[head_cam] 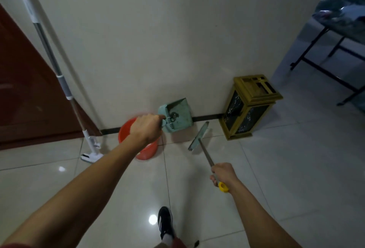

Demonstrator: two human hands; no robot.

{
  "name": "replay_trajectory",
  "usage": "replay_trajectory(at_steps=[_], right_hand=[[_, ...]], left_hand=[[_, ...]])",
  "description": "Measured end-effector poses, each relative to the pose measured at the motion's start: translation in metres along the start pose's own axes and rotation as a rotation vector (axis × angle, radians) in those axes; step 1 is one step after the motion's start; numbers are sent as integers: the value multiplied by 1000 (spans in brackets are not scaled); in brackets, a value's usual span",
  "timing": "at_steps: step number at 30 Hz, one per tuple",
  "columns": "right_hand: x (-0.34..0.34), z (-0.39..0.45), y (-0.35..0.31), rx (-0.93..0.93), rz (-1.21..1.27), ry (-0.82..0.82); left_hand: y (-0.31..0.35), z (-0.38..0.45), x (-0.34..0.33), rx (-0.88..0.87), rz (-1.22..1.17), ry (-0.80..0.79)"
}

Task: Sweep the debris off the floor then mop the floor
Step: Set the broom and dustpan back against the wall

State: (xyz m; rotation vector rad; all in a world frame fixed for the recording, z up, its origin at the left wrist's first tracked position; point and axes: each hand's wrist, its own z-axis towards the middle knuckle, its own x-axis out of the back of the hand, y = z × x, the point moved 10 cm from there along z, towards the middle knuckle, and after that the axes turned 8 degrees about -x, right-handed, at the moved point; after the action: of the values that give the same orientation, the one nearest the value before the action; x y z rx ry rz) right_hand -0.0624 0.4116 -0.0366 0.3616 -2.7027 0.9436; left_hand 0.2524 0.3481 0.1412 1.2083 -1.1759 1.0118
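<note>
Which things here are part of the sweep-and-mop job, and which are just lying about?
In the job:
- green plastic dustpan, held by the left hand
- green-headed broom, held by the right hand
- white long-handled mop against the wall
- red plastic bucket

Lying about:
- gold-framed bin
- black folding table

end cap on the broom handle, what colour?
Yellow. The cap sticks out below the right hand gripping the broom, clearest in the head view.
</note>
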Motion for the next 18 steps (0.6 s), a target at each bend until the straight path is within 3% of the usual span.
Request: replay_trajectory(at_steps=[9,18], right_hand=[[30,52,-34,-113,-99,122],[45,130,-88,-155,-219,57]], left_hand=[[-11,88,-83,-26,-98,-151],[-4,188,-143,-35,-72,-326]])
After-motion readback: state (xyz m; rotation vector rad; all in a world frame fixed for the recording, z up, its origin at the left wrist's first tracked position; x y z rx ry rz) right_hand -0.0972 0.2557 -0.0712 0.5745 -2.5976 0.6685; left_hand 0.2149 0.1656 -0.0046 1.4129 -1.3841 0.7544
